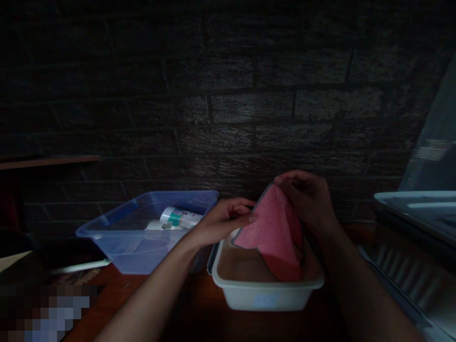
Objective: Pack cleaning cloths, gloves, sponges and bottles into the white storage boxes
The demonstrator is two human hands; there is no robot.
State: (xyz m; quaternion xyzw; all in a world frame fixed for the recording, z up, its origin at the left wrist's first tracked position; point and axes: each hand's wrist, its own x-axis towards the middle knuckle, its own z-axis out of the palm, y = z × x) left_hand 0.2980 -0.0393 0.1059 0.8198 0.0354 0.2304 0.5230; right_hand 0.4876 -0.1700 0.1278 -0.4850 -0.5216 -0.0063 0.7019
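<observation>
A pink cloth [276, 232] with a dark stitched edge hangs into a white plastic tub [265, 292] on a reddish wooden table. My left hand [223, 221] pinches the cloth's left edge with closed fingers. My right hand [309, 197] grips the cloth's top corner from above, fingers curled round it. Both hands hold the cloth over the tub, and its lower end rests inside.
A clear blue plastic bin [117, 242] stands left of the tub with white bottles [180, 217] in it. A dark brick wall rises behind. A grey ridged lid or case [413, 213] sits at the right. Dark flat items [71, 259] lie at the left.
</observation>
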